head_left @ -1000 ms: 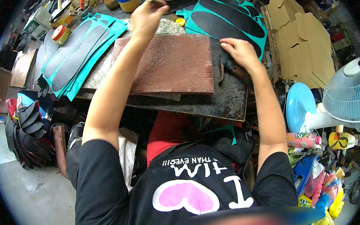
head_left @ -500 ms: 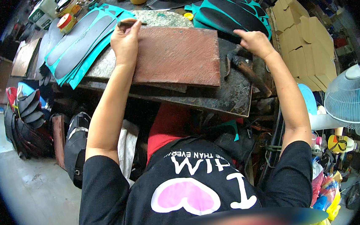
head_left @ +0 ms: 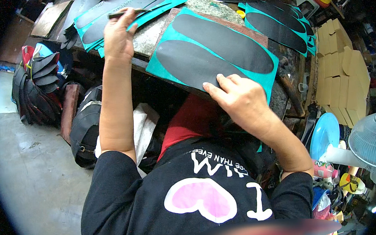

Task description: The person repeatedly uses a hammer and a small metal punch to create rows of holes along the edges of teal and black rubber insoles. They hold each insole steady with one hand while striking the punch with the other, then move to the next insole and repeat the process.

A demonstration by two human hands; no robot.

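A rectangular teal sheet (head_left: 216, 52) with two long black sole-shaped pieces on it lies slantwise over a reddish-brown board (head_left: 245, 30). The board shows only along its far side and right corner. My right hand (head_left: 241, 99) grips the sheet's near edge, fingertips on the nearer black piece; what is under the edge is hidden. In my left hand (head_left: 119, 39), raised left of the sheet, is a slim dark tool (head_left: 120, 14) with a narrow tip. Beyond that hand lies a pile of similar teal sheets (head_left: 97, 32).
More teal sheets with black soles (head_left: 277, 30) lie at the far right of the bench. A dark wooden-handled tool (head_left: 291, 94) sits near the bench's right edge. Tan cardboard boxes (head_left: 341, 68) and a white fan (head_left: 368, 141) stand to the right. A black bag (head_left: 85, 136) is below left.
My right hand came from the right-hand pile to the board, bringing a teal sheet over it. The left hand, still holding the slim tool, moved left off the board. The view shifted.
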